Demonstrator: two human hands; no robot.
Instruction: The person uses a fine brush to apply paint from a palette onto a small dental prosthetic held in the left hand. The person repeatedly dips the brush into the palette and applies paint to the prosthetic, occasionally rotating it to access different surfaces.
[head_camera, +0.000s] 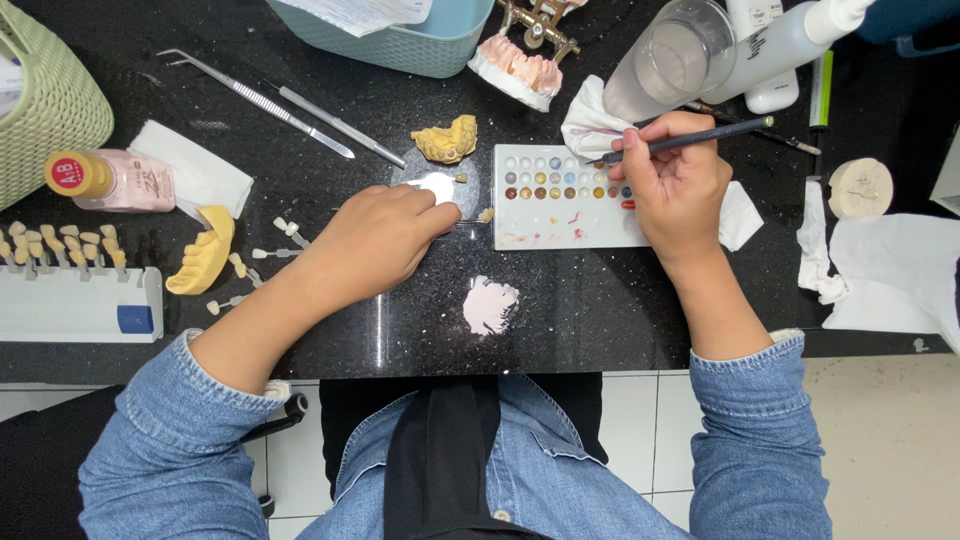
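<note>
Black, glossy stone makes the worktop (560, 320), and it is crowded with dental things. Right hand (680, 185) is closed in a pen grip around a thin dark brush (690, 137). This brush lies almost level above the top right corner of the white palette (560, 225); its long axis runs left to right, rising slightly toward the right. Its working tip points left, toward a crumpled tissue (590, 125), and its green end points right. Left hand (375, 240) is loosely curled, fingers bent down, and it seems to pinch a thin pin with a small tooth piece (486, 214) at its end, just beside the left edge of the palette. How firmly it grips I cannot tell, because the fingers hide it.

Some risks, as I judge them:
1. The tooth piece is tiny and sits on a thin pin, so a small slip of the fingers could drop it on the dark surface.
2. The palette wells are close together, so a careless dip could mix 2 colours.
3. A clear cup (675, 60) lies tilted just behind the right hand, and a lifted brush handle could knock it.
4. A pale powder patch (490, 305) lies near the front edge, where a sleeve could smear it.
</note>
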